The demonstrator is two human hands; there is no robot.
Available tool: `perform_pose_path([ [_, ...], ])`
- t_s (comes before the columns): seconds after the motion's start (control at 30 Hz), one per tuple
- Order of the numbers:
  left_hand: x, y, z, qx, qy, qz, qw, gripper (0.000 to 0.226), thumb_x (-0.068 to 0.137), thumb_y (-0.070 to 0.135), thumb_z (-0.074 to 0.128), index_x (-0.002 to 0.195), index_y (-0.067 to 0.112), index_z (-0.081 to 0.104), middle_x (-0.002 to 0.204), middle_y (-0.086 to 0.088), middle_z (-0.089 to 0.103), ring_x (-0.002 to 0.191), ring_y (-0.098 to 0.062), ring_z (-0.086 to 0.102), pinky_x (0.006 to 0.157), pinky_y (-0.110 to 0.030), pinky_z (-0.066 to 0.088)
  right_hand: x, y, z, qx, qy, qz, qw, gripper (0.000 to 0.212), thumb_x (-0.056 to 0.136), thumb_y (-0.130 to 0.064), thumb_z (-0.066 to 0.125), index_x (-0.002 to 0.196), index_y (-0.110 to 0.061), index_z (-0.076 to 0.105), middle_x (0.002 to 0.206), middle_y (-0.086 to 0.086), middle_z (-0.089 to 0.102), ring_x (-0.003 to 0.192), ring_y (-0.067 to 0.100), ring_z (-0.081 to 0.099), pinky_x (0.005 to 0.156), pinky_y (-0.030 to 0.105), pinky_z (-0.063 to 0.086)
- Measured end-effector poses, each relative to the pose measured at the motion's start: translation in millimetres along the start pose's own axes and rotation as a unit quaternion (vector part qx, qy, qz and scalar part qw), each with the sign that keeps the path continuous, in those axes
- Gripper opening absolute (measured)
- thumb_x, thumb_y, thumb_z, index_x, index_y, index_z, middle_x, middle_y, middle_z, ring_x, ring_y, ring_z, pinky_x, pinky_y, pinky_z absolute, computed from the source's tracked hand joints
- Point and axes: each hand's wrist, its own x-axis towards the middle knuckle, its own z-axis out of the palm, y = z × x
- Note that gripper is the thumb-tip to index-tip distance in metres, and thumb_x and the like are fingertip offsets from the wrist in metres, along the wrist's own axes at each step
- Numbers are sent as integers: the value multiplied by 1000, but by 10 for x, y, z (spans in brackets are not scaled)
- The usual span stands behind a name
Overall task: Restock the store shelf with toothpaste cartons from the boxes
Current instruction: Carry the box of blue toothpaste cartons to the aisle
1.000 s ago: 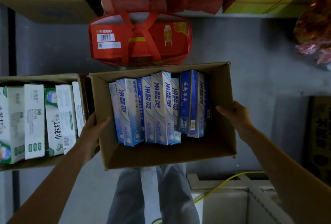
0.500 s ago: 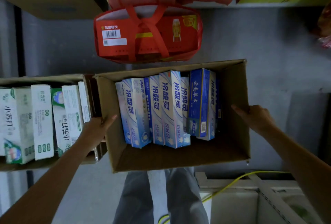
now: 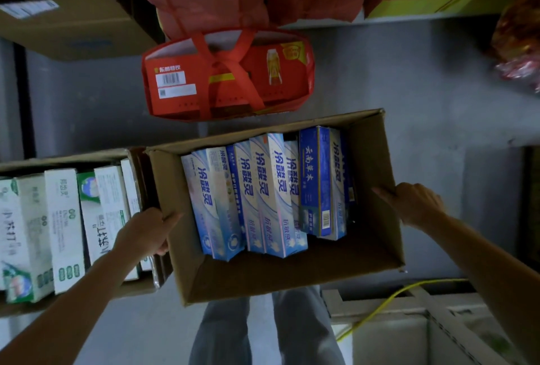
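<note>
Looking down, I see the grey floor [image 3: 423,101] under everything, and over it I hold an open cardboard box [image 3: 277,274] in front of my legs [image 3: 263,332]. Just beside it on my left is a second box [image 3: 73,157], packed with green-and-white cartons [image 3: 64,227] side by side. Beyond my box lies a red carton [image 3: 228,72] tied with red straps, and a closed brown carton [image 3: 73,28] sits at the far left. The toothpaste cartons [image 3: 263,195] are inside the box I hold. They are pale blue and white, packed in a row toward its far wall, with one dark blue carton [image 3: 314,180] at the right end of the row. The near strip of the box's bottom is bare. My left hand [image 3: 146,231] grips the box's left wall, thumb hooked over the rim to the inside and fingers curled down the outside, in the gap next to the second box. My right hand [image 3: 415,204] holds the right wall the same way, one digit lying inside along the rim. A yellow cable [image 3: 380,309] runs across the lower right.
</note>
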Motion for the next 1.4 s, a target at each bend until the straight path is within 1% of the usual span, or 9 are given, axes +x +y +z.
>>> perform_pose_path([
  [0.23, -12, -112, 1, 82, 68, 52, 993, 57, 98, 51, 40, 64, 9, 58, 60, -8, 63, 63, -25, 63, 70, -35, 50, -226, -117, -48, 85, 55, 34, 994, 59, 98, -57, 22, 69, -15, 50, 62, -1, 50, 58, 13, 51, 52, 25, 34],
  [0.4, -11, -141, -249, 120, 70, 101, 985, 57, 98, 50, 39, 65, 7, 58, 64, -9, 61, 67, -23, 60, 67, -32, 44, -744, -165, 78, 81, 40, 66, 994, 60, 97, -59, 24, 101, -13, 63, 110, 11, 66, 105, 29, 62, 81, 34, 46],
  [0.5, -152, -17, -482, 155, 43, 144, 976, 55, 100, 46, 39, 62, 11, 56, 62, -6, 60, 65, -22, 60, 65, -29, 42, -1300, -167, 277, 126, 30, 119, 984, 57, 98, -58, 27, 107, -15, 64, 118, 11, 64, 111, 28, 60, 86, 33, 46],
  [0.77, -883, 328, -1028, 287, 28, 283, 915, 43, 96, 50, 45, 85, 15, 68, 88, -10, 70, 87, -31, 65, 88, -41, 50, -3402, -486, 902, 300, 52, 270, 913, 55, 96, -58, 31, 116, -20, 64, 125, 11, 62, 115, 28, 59, 90, 35, 46],
  [0.9, -1625, 392, -1207, 361, 30, 369, 856, 47, 97, 52, 42, 95, 13, 68, 96, -12, 65, 93, -31, 60, 86, -37, 45, -4526, -947, 1316, 380, 49, 324, 865, 56, 97, -56, 32, 116, -15, 64, 123, 15, 62, 114, 31, 59, 88, 34, 47],
  [1.1, -2611, 240, -1189, 474, 14, 463, 749, 52, 97, 49, 45, 65, 10, 59, 68, -9, 61, 69, -28, 61, 60, -32, 37, -5935, -1889, 2060, 502, 11, 385, 774, 55, 97, -55, 35, 115, -11, 63, 125, 15, 60, 118, 31, 55, 91, 36, 43],
  [1.2, -2963, 110, -983, 540, -1, 488, 686, 46, 97, 46, 48, 70, 12, 65, 78, -9, 67, 79, -29, 64, 68, -33, 43, -6594, -2489, 2371, 557, -20, 409, 722, 53, 98, -53, 34, 114, -12, 62, 124, 13, 61, 117, 29, 56, 89, 33, 43],
  [1.3, -3493, -244, -689, 566, -43, 529, 631, 36, 99, 41, 45, 86, 16, 68, 92, -8, 69, 87, -26, 64, 79, -32, 46, -7201, -3244, 2724, 632, -46, 423, 647, 48, 98, -53, 34, 90, -13, 60, 110, 11, 67, 108, 26, 61, 84, 31, 44],
  [1.4, -4104, -832, -427, 588, -87, 576, 561, 30, 101, 29, 45, 80, 19, 63, 85, -4, 65, 79, -18, 59, 76, -31, 44, -7814, -4041, 3035, 688, -39, 454, 565, 49, 98, -52, 34, 66, -17, 45, 75, 0, 65, 93, 23, 65, 77, 29, 42],
])
